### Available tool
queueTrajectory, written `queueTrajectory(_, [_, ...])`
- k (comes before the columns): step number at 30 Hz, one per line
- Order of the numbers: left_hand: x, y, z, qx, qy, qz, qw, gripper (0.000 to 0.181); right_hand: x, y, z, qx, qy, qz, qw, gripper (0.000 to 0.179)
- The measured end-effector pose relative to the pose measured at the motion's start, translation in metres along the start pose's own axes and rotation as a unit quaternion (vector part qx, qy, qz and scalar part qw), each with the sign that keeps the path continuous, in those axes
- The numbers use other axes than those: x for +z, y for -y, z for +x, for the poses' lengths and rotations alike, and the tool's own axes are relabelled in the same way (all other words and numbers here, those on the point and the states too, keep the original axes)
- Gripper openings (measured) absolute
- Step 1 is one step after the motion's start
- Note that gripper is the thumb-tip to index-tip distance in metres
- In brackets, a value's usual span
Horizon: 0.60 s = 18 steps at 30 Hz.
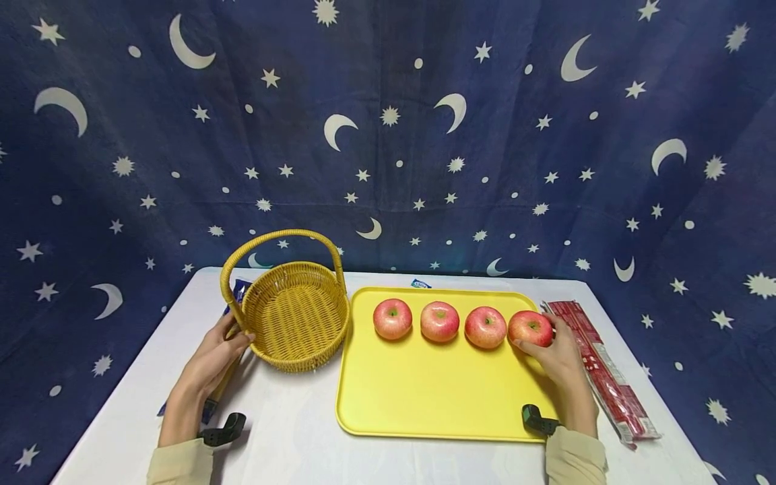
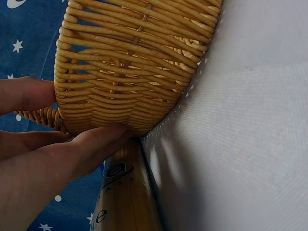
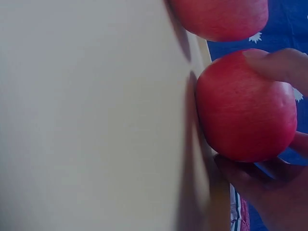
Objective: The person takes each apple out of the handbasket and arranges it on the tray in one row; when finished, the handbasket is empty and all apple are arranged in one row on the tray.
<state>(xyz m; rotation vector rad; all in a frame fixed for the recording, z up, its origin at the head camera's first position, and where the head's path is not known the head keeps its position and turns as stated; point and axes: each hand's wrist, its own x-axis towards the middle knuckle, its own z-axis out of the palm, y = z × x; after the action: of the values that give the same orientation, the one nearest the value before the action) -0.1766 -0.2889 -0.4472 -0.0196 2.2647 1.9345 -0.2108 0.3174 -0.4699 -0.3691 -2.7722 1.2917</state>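
Observation:
My left hand (image 1: pixel 209 353) holds the left side of a yellow-brown wicker basket (image 1: pixel 303 362). Its thumb lies at the rim, and the other fingers are against the woven outer wall (image 2: pixel 125 72). The basket has a tall arched handle (image 1: pixel 279 232), and its woven floor shows bare inside. On the right, my right hand (image 1: pixel 564 353) grips the rightmost red apple (image 1: pixel 529 328), thumb on one side and fingers around the other. That apple is at the yellow tray's (image 1: pixel 436 397) right end, in a row with several more apples (image 1: pixel 439 321).
A long pack with a yellow body and blue ends (image 2: pixel 127 192) lies under my left hand, beside the basket. Red flat packs (image 1: pixel 606 377) lie along the tray's right side. Behind the tray peeks a small blue wrapper (image 1: pixel 421 283). A dark blue star-and-moon curtain (image 1: pixel 388 168) encloses the white table.

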Motion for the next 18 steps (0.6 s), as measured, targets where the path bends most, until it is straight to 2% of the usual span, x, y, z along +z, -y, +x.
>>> queueTrajectory(7, [-0.005,-0.003,0.0,-0.003,0.006,0.004,1.0,0.081,0.001,0.002,0.006,-0.002,0.021,-0.041,0.9989,0.1])
queueTrajectory(9, [-0.006,-0.009,0.0,-0.003,0.0,0.023,0.9997,0.078,0.001,0.004,0.007,-0.002,0.032,-0.043,0.9986,0.102])
queueTrajectory(11, [-0.005,-0.016,-0.003,-0.009,-0.015,0.068,0.9975,0.074,0.0,0.006,0.007,-0.003,0.037,-0.042,0.9984,0.103])
queueTrajectory(13, [-0.004,-0.026,-0.009,-0.032,-0.036,0.139,0.9892,0.071,-0.004,0.009,0.004,-0.014,0.029,-0.049,0.9983,0.101])
queueTrajectory(14, [-0.003,-0.03,-0.012,-0.046,-0.045,0.178,0.9819,0.069,-0.008,0.012,0.002,-0.021,0.02,-0.054,0.9981,0.1])
queueTrajectory(17, [0.002,-0.043,-0.025,-0.064,-0.049,0.294,0.9523,0.065,-0.021,0.02,-0.007,-0.052,-0.016,-0.064,0.9965,0.091])
queueTrajectory(18, [0.005,-0.048,-0.029,-0.061,-0.044,0.313,0.9467,0.064,-0.026,0.023,-0.01,-0.063,-0.027,-0.069,0.9952,0.089])
